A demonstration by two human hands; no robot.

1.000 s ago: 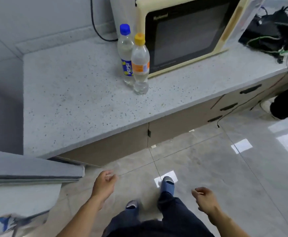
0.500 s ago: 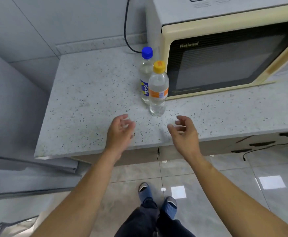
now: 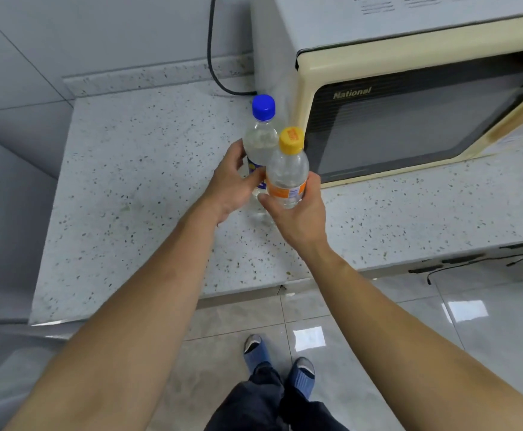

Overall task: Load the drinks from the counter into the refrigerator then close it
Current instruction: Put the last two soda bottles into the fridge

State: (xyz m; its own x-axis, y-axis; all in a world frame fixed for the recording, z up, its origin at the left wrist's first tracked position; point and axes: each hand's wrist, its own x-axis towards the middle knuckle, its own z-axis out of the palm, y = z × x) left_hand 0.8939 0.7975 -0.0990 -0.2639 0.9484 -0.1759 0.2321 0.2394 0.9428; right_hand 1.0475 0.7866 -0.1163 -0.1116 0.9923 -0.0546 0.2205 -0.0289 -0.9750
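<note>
Counter (image 3: pixel 123 181): speckled pale stone top, smooth and flat, running out toward 9 o'clock from the bottles.

Left hand (image 3: pixel 227 185): fingers wrapped round the blue-cap bottle (image 3: pixel 260 138), thumb across its label. That's a clear plastic bottle with clear liquid and a ribbed round cap, at about 11 o'clock from the other bottle.

Right hand (image 3: pixel 297 209): fingers curled round the lower half of the orange-cap bottle (image 3: pixel 286 169), clear plastic with an orange label band. Can't tell if either one is off the counter yet.

Microwave (image 3: pixel 409 98): boxy cream thing with a dark glossy door, just at 3 o'clock of the bottles.

What might go wrong: the two bottles are touching, so lifting one could knock the other. Smooth plastic held low could tip. A swing to the right would clip the microwave corner.

Fridge: not in view here.
</note>
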